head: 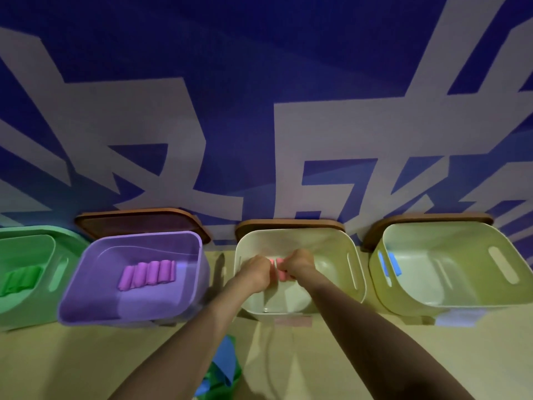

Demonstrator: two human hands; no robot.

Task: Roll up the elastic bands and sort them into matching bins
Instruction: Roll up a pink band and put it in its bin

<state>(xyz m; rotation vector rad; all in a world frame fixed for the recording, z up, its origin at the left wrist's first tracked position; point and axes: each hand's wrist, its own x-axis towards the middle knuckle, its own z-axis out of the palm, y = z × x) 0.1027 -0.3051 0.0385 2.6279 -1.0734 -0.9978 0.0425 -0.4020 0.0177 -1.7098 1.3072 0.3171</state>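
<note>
Both my hands reach into the white bin (356, 264) in the middle. My left hand (255, 272) and my right hand (298, 265) are closed side by side on pink rolled bands (281, 274), which show between and below the fingers. The purple bin (86, 287) holds several rolled purple bands (148, 274) in a row. A green bin (62, 255) at the far left holds rolled green bands (20, 281). The right white bin (504, 255) has blue rolled bands (390, 262) at its left wall.
Loose blue and green bands (223, 370) lie in a heap on the tan table (72, 362) near me, between my forearms. Brown lids (138, 220) lean against the blue-and-white wall behind the bins. Pink (292, 321) and blue (458, 319) labels mark the white bins' fronts.
</note>
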